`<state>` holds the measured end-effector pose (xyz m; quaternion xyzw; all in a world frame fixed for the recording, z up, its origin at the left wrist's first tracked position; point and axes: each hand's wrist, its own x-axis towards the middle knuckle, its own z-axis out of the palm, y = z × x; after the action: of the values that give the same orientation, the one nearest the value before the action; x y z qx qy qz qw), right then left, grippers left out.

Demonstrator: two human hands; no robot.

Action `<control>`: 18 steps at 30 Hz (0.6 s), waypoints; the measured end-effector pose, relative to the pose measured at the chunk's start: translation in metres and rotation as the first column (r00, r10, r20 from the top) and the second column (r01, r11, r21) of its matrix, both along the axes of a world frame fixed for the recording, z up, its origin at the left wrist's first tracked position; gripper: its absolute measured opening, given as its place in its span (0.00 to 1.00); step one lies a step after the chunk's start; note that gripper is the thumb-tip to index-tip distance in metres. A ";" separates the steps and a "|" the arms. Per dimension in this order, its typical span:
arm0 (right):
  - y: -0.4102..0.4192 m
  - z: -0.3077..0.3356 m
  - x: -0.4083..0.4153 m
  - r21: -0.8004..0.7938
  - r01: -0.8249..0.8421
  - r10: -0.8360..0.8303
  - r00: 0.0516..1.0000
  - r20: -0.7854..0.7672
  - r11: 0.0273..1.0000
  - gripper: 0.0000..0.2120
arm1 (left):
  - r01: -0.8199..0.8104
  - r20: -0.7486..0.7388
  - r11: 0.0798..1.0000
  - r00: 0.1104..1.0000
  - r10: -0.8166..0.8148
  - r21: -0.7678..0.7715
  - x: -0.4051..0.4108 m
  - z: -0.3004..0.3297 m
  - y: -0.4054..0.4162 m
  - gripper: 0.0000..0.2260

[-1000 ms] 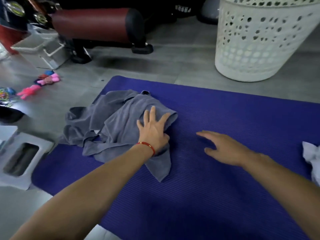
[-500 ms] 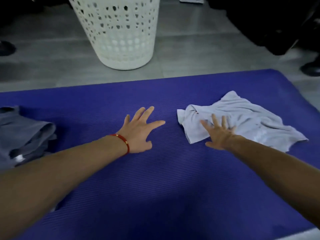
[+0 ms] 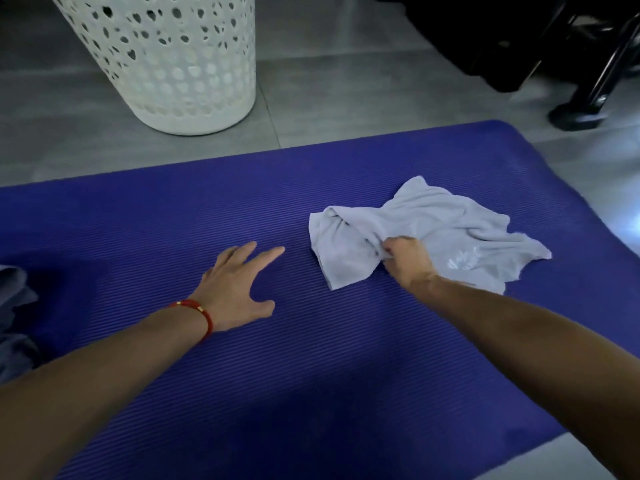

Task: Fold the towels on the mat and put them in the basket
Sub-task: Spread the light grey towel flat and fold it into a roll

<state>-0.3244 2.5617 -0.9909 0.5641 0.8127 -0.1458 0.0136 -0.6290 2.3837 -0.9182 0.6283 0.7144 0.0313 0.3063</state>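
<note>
A crumpled light-grey towel [image 3: 446, 230] lies on the right part of the purple mat [image 3: 311, 375]. My right hand [image 3: 405, 254] grips a bunch of this towel near its left side, fingers curled into the cloth. My left hand [image 3: 235, 285], with a red bracelet at the wrist, rests flat on the bare mat with fingers spread, left of the towel and apart from it. A darker grey towel [image 3: 14, 306] shows only partly at the left edge. The white perforated basket [image 3: 166, 60] stands on the floor beyond the mat's far edge.
Grey tiled floor [image 3: 346, 98] surrounds the mat. Dark equipment with a black metal leg [image 3: 581, 105] stands at the back right, off the mat.
My view swung right from the dark towel to the light one. My right hand went from lying flat on the light towel to gripping it. My left hand stayed flat on the mat.
</note>
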 end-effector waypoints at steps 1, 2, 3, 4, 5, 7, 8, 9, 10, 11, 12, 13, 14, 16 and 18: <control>-0.017 0.009 -0.007 -0.008 -0.028 0.027 0.995 -0.093 1.000 0.03 | 0.014 0.018 1.000 1.000 -0.014 0.019 0.004 0.000 0.002 0.44; -0.036 0.018 -0.014 -0.024 -0.060 0.055 0.981 -0.188 0.998 0.02 | 0.033 0.028 0.998 0.999 -0.034 0.044 0.007 0.000 0.003 0.45; -0.056 0.028 -0.023 -0.035 -0.106 0.092 0.954 -0.286 0.994 0.01 | 0.055 0.027 0.996 0.998 -0.057 0.074 0.010 -0.001 0.005 0.47; -0.077 0.038 -0.032 -0.047 -0.172 0.142 0.916 -0.376 0.984 0.02 | 0.078 0.024 0.992 0.996 -0.081 0.103 0.011 -0.002 0.006 0.48; -0.098 0.048 -0.042 -0.050 -0.258 0.208 0.867 -0.452 0.965 0.04 | 0.107 0.019 0.986 0.994 -0.110 0.127 0.011 -0.003 0.005 0.49; -0.135 0.065 -0.063 -0.004 -0.435 0.364 0.760 -0.539 0.900 0.10 | 0.182 -0.019 0.973 0.983 -0.181 0.142 0.006 -0.006 0.000 0.44; -0.148 0.071 -0.070 0.013 -0.486 0.410 0.722 -0.557 0.874 0.13 | 0.223 -0.060 0.966 0.974 -0.217 0.129 0.000 -0.007 -0.004 0.37; -0.155 0.072 -0.072 0.002 -0.502 0.416 0.715 -0.562 0.865 0.16 | 0.255 -0.110 0.961 0.964 -0.243 0.105 -0.009 -0.008 -0.010 0.29; -0.157 0.071 -0.071 -0.034 -0.488 0.393 0.741 -0.545 0.872 0.21 | 0.271 -0.159 0.960 0.953 -0.258 0.072 -0.019 -0.009 -0.016 0.22; -0.155 0.067 -0.065 -0.082 -0.451 0.360 0.797 -0.484 0.888 0.26 | 0.251 -0.181 0.967 0.954 -0.240 0.040 -0.030 -0.009 -0.022 0.18; -0.152 0.061 -0.057 -0.130 -0.399 0.333 0.874 -0.354 0.908 0.32 | 0.191 -0.156 0.981 0.971 -0.184 0.029 -0.041 -0.009 -0.029 0.15; -0.148 0.053 -0.046 -0.176 -0.349 0.324 0.933 -0.155 0.920 0.38 | 0.118 -0.111 0.992 0.987 -0.112 0.045 -0.050 -0.005 -0.035 0.12; -0.146 0.043 -0.035 -0.245 -0.305 0.326 0.944 0.051 0.920 0.45 | 0.050 -0.070 0.996 0.997 -0.045 0.074 -0.059 0.001 -0.040 0.09; -0.149 0.032 -0.022 -0.382 -0.274 0.381 0.893 0.240 0.883 0.54 | -0.043 -0.001 0.995 0.999 0.043 0.093 -0.070 0.012 -0.050 0.06; -0.147 0.024 -0.017 -0.415 -0.337 0.449 0.868 0.210 0.845 0.48 | -0.088 0.068 0.993 0.994 0.082 0.083 -0.075 0.019 -0.057 0.05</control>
<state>-0.3415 2.4149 -0.9668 0.3862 0.8585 -0.2012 0.2709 -0.7038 2.3265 -0.8993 0.6085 0.7283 0.0956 0.3003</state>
